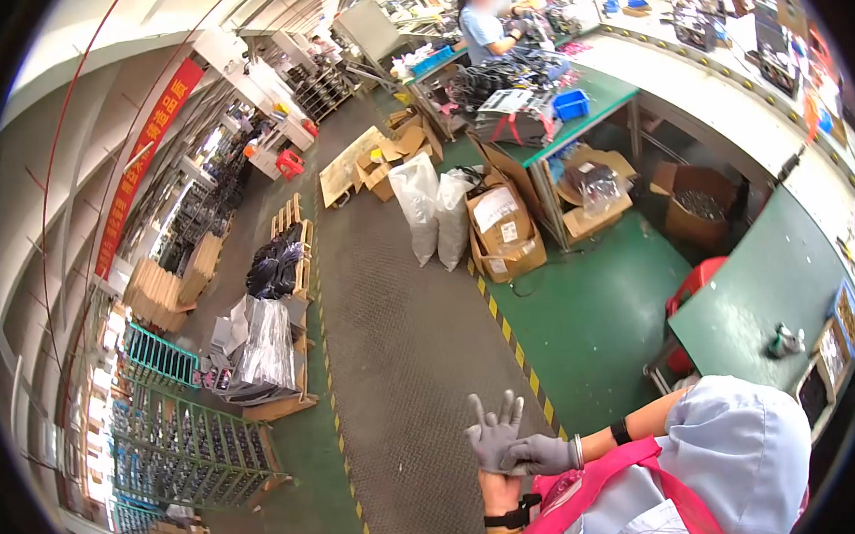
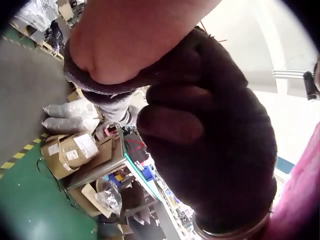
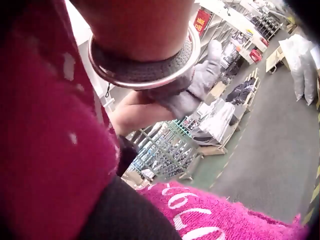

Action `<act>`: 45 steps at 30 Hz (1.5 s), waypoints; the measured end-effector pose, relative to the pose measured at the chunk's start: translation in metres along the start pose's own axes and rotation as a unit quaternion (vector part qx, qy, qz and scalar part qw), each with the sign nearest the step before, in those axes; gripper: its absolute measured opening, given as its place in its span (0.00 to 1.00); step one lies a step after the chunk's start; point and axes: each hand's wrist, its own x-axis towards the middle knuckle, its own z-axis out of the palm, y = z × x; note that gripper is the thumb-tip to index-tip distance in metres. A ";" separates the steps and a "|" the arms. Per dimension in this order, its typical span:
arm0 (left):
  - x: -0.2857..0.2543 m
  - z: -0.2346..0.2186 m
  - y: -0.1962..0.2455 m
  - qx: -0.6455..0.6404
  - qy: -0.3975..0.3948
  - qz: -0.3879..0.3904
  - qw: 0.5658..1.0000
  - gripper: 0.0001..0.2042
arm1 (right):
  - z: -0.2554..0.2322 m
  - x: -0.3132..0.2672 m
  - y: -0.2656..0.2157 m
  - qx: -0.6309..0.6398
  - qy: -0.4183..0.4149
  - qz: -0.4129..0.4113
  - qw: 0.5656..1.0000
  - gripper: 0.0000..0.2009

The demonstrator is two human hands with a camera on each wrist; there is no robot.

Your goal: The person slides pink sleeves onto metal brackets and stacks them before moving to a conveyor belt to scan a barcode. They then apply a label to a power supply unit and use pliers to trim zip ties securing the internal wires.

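Observation:
Grey gloves cover both hands. My left hand (image 1: 494, 436) is raised with its fingers spread, above a bare wrist with a black band (image 1: 514, 514). Across its base lies my right hand (image 1: 544, 454), gripping the left glove near the cuff. From close up, the left wrist view shows the right hand (image 2: 220, 135) dark, its fingers curled at the glove cuff (image 2: 95, 87). A metal bracelet (image 3: 145, 86) rings the right wrist in the right wrist view. Beyond it appears the left hand (image 3: 200, 85); the right fingers are mostly hidden there.
A pink cloth (image 1: 594, 495) hangs over the light blue clothing. Cardboard boxes (image 1: 505, 226) and white sacks (image 1: 417, 210) stand along the aisle. At the right is a green table (image 1: 739, 309). Green racks (image 1: 190, 444) and wrapped goods (image 1: 263, 348) line the left. Another person (image 1: 483, 32) works at the far bench.

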 end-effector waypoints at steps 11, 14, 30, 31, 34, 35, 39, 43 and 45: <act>0.275 -0.137 0.180 0.094 -0.025 0.092 0.991 0.19 | -0.075 0.290 0.134 -0.056 -0.046 0.078 0.994 0.10; 0.366 -0.142 0.226 0.095 -0.014 -0.044 0.994 0.21 | -0.110 0.364 0.160 -0.050 -0.009 0.077 0.996 0.10; 0.744 -0.222 0.464 0.076 0.141 0.035 0.986 0.31 | -0.239 0.788 0.366 0.022 -0.124 0.104 0.987 0.11; 0.762 -0.226 0.487 0.029 0.089 0.001 0.996 0.30 | -0.244 0.815 0.376 0.016 -0.149 0.070 0.986 0.11; 0.816 -0.250 0.535 0.005 -0.017 -0.047 0.999 0.29 | -0.260 0.894 0.418 0.000 -0.244 -0.030 0.969 0.11; 0.834 -0.259 0.548 0.020 -0.043 -0.053 0.997 0.29 | -0.260 0.915 0.454 -0.028 -0.173 -0.053 0.983 0.11; 0.907 -0.269 0.620 0.493 0.015 -0.035 0.869 0.35 | -0.332 1.048 0.462 -0.252 -0.044 0.041 0.966 0.17; 1.030 -0.316 0.701 -0.053 -0.109 -0.110 0.986 0.40 | -0.376 1.161 0.522 -0.277 0.164 0.071 0.944 0.19; 1.085 -0.295 0.750 0.032 -0.136 -0.169 0.976 0.45 | -0.396 1.203 0.558 -0.062 0.111 0.170 0.977 0.17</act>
